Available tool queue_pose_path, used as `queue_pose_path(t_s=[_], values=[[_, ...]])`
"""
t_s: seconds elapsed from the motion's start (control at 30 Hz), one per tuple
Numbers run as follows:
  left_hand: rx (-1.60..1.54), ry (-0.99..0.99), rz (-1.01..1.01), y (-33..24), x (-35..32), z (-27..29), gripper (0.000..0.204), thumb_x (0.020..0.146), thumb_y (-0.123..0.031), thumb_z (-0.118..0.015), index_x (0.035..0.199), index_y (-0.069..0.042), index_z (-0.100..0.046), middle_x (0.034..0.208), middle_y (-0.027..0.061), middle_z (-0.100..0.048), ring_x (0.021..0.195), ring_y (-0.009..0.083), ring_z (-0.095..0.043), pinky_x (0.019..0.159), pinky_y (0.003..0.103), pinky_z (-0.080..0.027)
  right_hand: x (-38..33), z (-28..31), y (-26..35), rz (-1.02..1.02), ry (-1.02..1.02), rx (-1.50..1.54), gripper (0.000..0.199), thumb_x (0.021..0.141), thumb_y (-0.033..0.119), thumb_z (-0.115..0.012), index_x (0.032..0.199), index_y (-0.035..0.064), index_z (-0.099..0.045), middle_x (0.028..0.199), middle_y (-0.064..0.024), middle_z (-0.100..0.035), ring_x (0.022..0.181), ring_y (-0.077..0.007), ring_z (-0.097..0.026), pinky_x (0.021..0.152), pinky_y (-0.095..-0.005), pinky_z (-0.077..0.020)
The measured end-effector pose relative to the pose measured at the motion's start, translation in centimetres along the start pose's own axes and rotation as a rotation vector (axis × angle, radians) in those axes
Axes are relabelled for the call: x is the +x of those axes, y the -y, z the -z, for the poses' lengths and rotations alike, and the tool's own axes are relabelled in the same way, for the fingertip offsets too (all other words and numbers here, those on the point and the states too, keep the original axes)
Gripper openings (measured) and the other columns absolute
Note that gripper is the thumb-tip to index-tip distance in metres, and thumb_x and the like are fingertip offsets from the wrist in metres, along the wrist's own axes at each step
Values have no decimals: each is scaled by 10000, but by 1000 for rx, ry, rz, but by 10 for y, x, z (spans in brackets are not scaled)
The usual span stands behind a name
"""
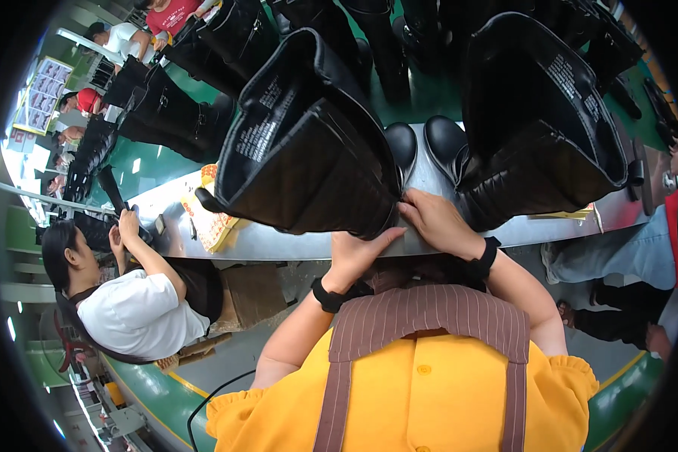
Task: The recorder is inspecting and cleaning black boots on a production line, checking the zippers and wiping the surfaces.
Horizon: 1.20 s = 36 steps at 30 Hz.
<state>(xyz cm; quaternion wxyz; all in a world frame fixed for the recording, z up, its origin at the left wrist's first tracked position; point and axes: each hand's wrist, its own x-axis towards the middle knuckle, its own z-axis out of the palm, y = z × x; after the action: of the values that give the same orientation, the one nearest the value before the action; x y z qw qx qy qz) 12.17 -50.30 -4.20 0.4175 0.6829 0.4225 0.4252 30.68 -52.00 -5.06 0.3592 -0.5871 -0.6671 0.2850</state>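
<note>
Two tall black boots stand on a grey worktable right in front of me. The left boot has its wide shaft open toward me, with a white printed label inside. My left hand presses against the lower back of this boot's shaft. My right hand pinches the same boot's back edge, between the two boots. The right boot leans beside it, untouched. Both wrists wear black bands.
A co-worker in a white top at my left handles a black boot piece. Yellow patterned paper lies on the table's left end. Rows of black boots fill a green conveyor behind. Another person's legs are at right.
</note>
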Motion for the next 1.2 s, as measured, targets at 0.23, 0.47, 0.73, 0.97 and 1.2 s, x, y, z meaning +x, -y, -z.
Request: queue_pose_path(t_s=[0.23,0.47,0.73,0.97,1.2], values=[[0,-40,58,3,6,1,306,727,-76,-794,999,-4,-673,965,66,-691,876,138,-650,786,284,-511,8,14,8,-264,226,475,321,941,222,-514,730,-3,-603,598,-49,-577,563,-104,-543,548,-280,-425],[16,-17,40,-4,9,4,429,729,-103,-790,1106,-29,-599,1054,58,-650,975,172,-626,853,303,-490,29,78,132,17,160,712,317,1014,199,-439,736,59,-496,587,30,-464,494,-22,-393,456,-181,-292],[-5,141,161,-8,21,16,543,727,-115,-783,1204,28,-567,1173,153,-627,1098,244,-601,959,338,-446,42,71,107,-65,228,797,324,1011,246,-472,770,41,-543,628,19,-492,518,-44,-432,484,-202,-359],[142,-624,-989,-124,61,73,906,684,-386,-751,1363,59,-349,1357,229,-417,1291,330,-400,1107,463,-268,41,62,113,-8,166,589,298,1004,262,-494,849,33,-606,664,-11,-571,521,-58,-487,492,-216,-383],[871,-63,-546,-205,93,86,271,730,-97,-691,998,-62,-701,652,60,-501,630,191,-474,778,301,-391,39,59,105,97,84,356,276,993,233,-505,852,20,-610,661,-28,-584,523,-65,-505,490,-227,-393]])
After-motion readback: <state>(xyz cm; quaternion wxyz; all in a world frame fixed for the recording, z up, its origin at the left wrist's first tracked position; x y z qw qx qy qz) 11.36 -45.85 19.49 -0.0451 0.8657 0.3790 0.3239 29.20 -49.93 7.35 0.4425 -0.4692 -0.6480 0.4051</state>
